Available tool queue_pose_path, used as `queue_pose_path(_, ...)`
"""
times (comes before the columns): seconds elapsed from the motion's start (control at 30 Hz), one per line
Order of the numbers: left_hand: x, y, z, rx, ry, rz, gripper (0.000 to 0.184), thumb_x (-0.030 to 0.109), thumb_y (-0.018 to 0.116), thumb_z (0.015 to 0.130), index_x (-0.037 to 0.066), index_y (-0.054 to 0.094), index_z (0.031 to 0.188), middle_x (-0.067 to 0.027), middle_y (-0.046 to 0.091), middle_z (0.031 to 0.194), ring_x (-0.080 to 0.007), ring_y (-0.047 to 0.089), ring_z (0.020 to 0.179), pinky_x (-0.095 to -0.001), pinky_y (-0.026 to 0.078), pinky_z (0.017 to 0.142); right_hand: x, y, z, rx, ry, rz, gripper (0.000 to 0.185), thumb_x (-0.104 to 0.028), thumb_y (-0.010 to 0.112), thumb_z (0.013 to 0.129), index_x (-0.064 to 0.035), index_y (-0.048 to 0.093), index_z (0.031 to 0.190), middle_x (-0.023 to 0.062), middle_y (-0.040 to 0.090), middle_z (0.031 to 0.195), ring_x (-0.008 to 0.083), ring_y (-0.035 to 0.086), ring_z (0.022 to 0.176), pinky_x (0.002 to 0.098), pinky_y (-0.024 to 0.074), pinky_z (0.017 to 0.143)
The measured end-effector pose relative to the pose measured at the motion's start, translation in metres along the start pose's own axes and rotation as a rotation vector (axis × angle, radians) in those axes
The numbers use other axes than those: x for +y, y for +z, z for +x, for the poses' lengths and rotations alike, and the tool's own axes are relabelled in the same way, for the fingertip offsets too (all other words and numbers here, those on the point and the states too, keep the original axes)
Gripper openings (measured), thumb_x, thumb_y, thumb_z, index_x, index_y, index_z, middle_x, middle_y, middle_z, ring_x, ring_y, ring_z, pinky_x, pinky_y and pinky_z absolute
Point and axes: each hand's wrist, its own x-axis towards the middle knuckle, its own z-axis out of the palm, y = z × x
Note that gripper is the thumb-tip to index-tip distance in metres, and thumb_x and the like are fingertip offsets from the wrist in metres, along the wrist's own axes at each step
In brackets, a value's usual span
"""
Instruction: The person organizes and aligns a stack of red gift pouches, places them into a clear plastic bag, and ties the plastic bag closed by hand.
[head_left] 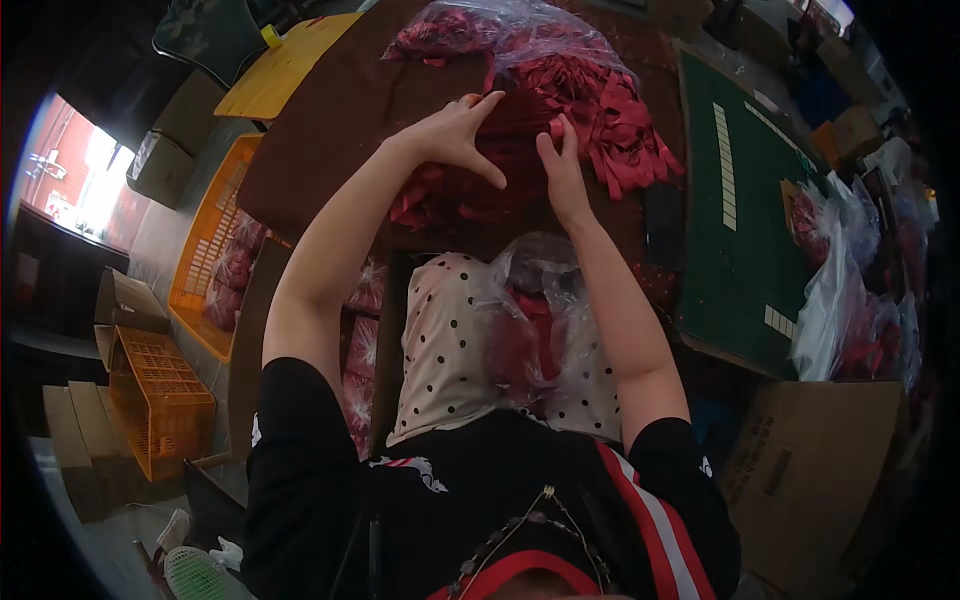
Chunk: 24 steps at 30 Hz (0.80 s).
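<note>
Over the brown-covered table, my left hand is open, its thumb and fingers spread at the left side of a dark red bundle of ribbon strips. On the bundle's other side is my right hand, its thumb and fingertips closed on a small piece of red ribbon. A loose heap of red ribbons lies just beyond the right hand. More red ribbon lies below the left hand, partly in shadow. A clear plastic bag with red material inside rests on my lap.
A clear bag of red ribbons lies at the table's far side. To the right stands a green board with plastic bags beside it. Orange crates and cardboard boxes are on the floor around me. A dark flat object lies at the table's right edge.
</note>
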Motion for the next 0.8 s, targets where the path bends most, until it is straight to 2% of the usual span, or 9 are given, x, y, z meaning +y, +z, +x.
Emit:
queue_pose_path(0.07, -0.004, 0.003, 0.001, 0.009, 0.008, -0.009, 0.139, 0.063, 0.087, 0.056, 0.009, 0.011, 0.159, -0.037, 0.024, 0.153, -0.0475, 0.025, 0.144, -0.0475, 0.03, 0.116, 0.001, -0.002, 0.003, -0.109, 0.032, 0.013, 0.081, -0.04, 0.058, 0.099, 0.0038, 0.018, 0.154, 0.0208, 0.022, 0.161, 0.0306, 0.021, 0.149, 0.0386, 0.0161, 0.121)
queue_pose_path(0.13, -0.005, 0.008, 0.001, 0.026, 0.017, -0.026, 0.139, 0.064, 0.087, 0.056, 0.009, 0.011, 0.159, -0.0367, 0.023, 0.154, -0.0474, 0.025, 0.144, -0.0477, 0.03, 0.117, 0.013, -0.004, 0.003, -0.081, 0.009, -0.006, 0.082, -0.04, 0.061, 0.098, 0.0032, 0.02, 0.154, 0.0217, 0.025, 0.159, 0.0324, 0.023, 0.148, 0.0407, 0.0182, 0.121)
queue_pose_path(0.23, -0.007, 0.011, 0.003, 0.044, -0.007, -0.033, 0.138, 0.064, 0.087, 0.057, 0.008, 0.012, 0.158, -0.035, 0.025, 0.154, -0.0468, 0.026, 0.144, -0.0471, 0.03, 0.117, 0.005, -0.004, 0.002, 0.067, -0.167, -0.294, 0.079, -0.038, 0.069, 0.092, -0.0021, 0.031, 0.151, 0.0211, 0.032, 0.155, 0.0355, 0.031, 0.144, 0.0445, 0.0249, 0.118)
queue_pose_path(0.3, -0.008, 0.012, 0.002, 0.043, 0.004, -0.034, 0.137, 0.065, 0.086, 0.057, 0.006, 0.014, 0.158, -0.0319, 0.027, 0.153, -0.046, 0.029, 0.142, -0.047, 0.031, 0.116, -0.031, -0.007, 0.0, 0.072, -0.666, -0.635, 0.073, -0.033, 0.077, 0.084, -0.0075, 0.045, 0.143, 0.0183, 0.04, 0.15, 0.0373, 0.04, 0.137, 0.0479, 0.0321, 0.112)
queue_pose_path(0.33, -0.01, 0.013, 0.003, 0.043, -0.005, -0.036, 0.137, 0.065, 0.086, 0.057, 0.006, 0.014, 0.158, -0.0319, 0.027, 0.153, -0.046, 0.029, 0.142, -0.047, 0.031, 0.116, -0.043, -0.005, 0.001, 0.029, -0.701, -0.609, 0.059, -0.027, 0.082, 0.077, -0.012, 0.058, 0.129, 0.0139, 0.046, 0.145, 0.0355, 0.045, 0.132, 0.0474, 0.0357, 0.108)
queue_pose_path(0.43, -0.014, 0.01, 0.005, 0.033, 0.048, -0.037, 0.138, 0.066, 0.086, 0.057, 0.005, 0.015, 0.158, -0.0294, 0.029, 0.152, -0.0451, 0.032, 0.14, -0.047, 0.032, 0.115, -0.05, -0.015, 0.004, -0.176, -0.777, -0.724, 0.05, -0.028, 0.083, 0.074, -0.0138, 0.065, 0.118, 0.0111, 0.05, 0.141, 0.0331, 0.046, 0.132, 0.0458, 0.0363, 0.107)
queue_pose_path(0.47, -0.014, 0.01, 0.005, 0.022, 0.053, -0.035, 0.138, 0.066, 0.086, 0.057, 0.006, 0.015, 0.158, -0.0289, 0.029, 0.153, -0.0449, 0.032, 0.14, -0.0471, 0.032, 0.115, -0.052, -0.018, 0.001, -0.246, -0.718, -0.744, 0.042, -0.023, 0.083, 0.073, -0.0157, 0.068, 0.111, 0.0102, 0.053, 0.136, 0.0326, 0.046, 0.132, 0.0458, 0.0379, 0.106)
queue_pose_path(0.63, -0.013, 0.009, 0.003, -0.033, 0.051, -0.077, 0.138, 0.065, 0.086, 0.057, 0.008, 0.013, 0.158, -0.0284, 0.023, 0.156, -0.0449, 0.027, 0.143, -0.0482, 0.03, 0.116, -0.02, -0.03, -0.004, -0.206, -0.582, -0.753, 0.039, -0.012, 0.078, 0.076, -0.018, 0.068, 0.113, 0.0075, 0.054, 0.134, 0.0305, 0.054, 0.123, 0.0427, 0.0476, 0.098)
queue_pose_path(0.8, -0.012, 0.002, 0.001, -0.254, 0.018, -0.127, 0.149, 0.064, 0.089, 0.055, 0.011, -0.004, 0.16, -0.0285, 0.006, 0.162, -0.0456, 0.012, 0.149, -0.049, 0.022, 0.12, -0.006, -0.031, -0.002, -0.15, -0.512, -0.65, 0.037, -0.006, 0.074, 0.079, -0.0186, 0.068, 0.114, 0.0052, 0.057, 0.131, 0.0291, 0.061, 0.113, 0.0391, 0.0532, 0.09)
